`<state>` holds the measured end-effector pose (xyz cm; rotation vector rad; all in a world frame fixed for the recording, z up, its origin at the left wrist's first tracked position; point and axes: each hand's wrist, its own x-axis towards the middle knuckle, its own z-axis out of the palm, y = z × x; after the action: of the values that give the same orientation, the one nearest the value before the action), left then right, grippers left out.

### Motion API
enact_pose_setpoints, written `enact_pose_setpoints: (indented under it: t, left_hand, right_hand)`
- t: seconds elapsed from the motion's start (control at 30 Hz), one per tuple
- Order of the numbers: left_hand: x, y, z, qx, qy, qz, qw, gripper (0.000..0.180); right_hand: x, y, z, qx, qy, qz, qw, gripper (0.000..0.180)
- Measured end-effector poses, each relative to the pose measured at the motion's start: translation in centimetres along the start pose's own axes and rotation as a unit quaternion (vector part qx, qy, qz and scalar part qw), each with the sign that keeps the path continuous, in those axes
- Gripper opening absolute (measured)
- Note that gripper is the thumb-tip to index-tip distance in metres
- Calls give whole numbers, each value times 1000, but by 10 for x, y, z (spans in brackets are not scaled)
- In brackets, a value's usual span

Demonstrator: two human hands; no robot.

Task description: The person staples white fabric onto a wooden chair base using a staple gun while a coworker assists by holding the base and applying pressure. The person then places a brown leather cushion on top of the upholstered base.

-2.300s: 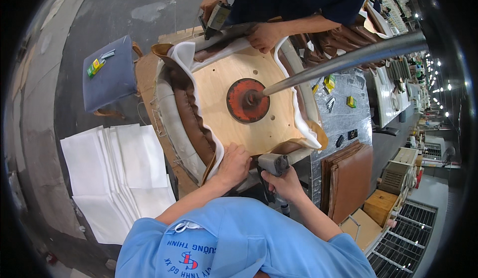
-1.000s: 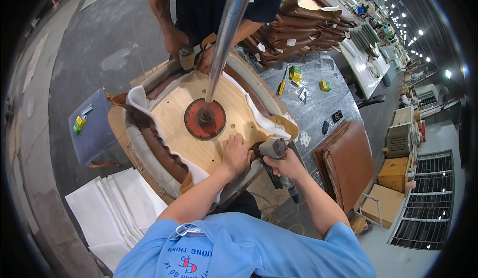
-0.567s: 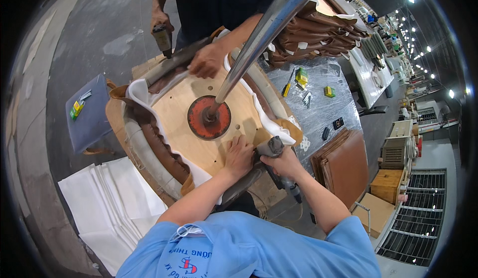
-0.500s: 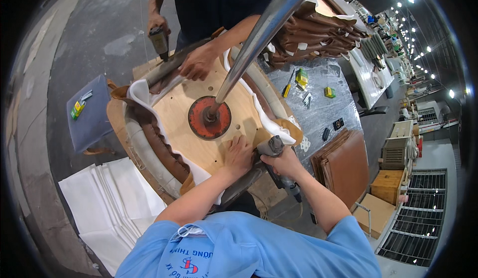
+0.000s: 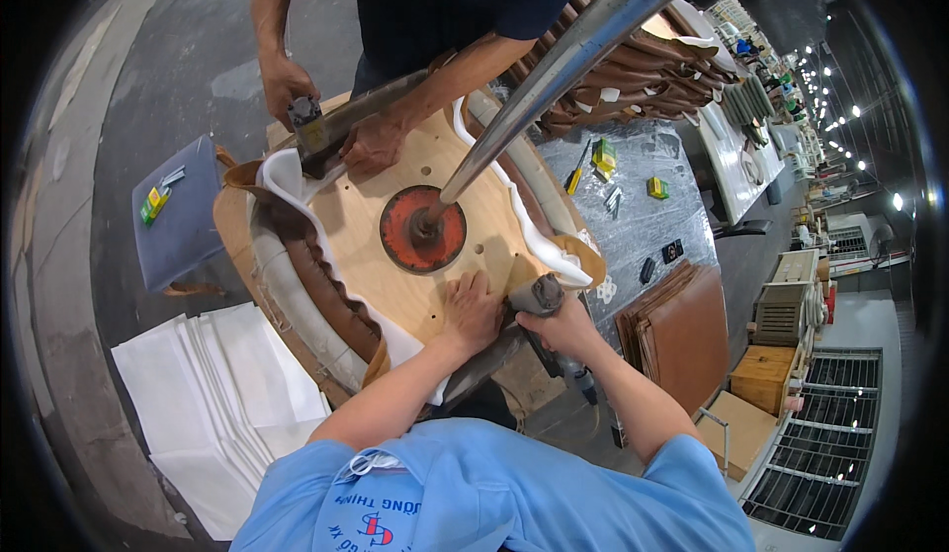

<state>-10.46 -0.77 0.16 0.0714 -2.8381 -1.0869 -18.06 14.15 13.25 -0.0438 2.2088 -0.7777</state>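
Note:
My left hand (image 5: 473,313) rests on the near edge of a plywood seat panel (image 5: 457,181), fingers stretched over the wood. Beside it my right hand (image 5: 565,327) grips a grey pneumatic staple gun (image 5: 540,297), its nose at the panel's near right edge. A hose fitting hangs below that hand. Brown upholstery (image 5: 321,280) and white lining (image 5: 287,171) wrap around the panel's sides. A round red clamp plate (image 5: 423,230) on a metal rod (image 5: 554,87) presses on the middle of the wood. My left thumb is mostly hidden.
Across from me, a co-worker's hand (image 5: 374,144) presses the far edge; the other holds a staple gun (image 5: 312,132). At right are stacked brown sheets (image 5: 677,320) and small yellow-green boxes (image 5: 604,157). White sheets (image 5: 222,404) and a blue-grey padded stool (image 5: 178,216) are at left.
The co-worker's staple gun has come down to the panel's far left edge, and that person's other hand has shifted slightly left. My hands hold nearly the same positions; the view has shifted slightly.

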Motion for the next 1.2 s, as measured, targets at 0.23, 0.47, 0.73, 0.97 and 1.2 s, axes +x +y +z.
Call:
enact_pose_setpoints:
  t: [0.23,0.47,0.73,0.97,1.2]
  left_hand:
    - [-12,-8,-9,-8,9,39,999,16]
    - [-12,-11,-5,-16,55,53,997,15]
    - [-24,-16,-12,11,16,58,998,23]
    - [-19,-22,-6,10,62,95,994,17]
    - [-31,-23,-17,46,22,69,996,24]
  right_hand:
    - [-4,9,1,-15,-8,4,1000,32]
    - [3,9,8,-1,-26,-4,1000,33]
    - [0,8,9,-11,-18,-24,999,37]
    - [-2,9,16,27,-55,-1,998,36]
    - [-3,3,20,-5,-34,-23,999,33]
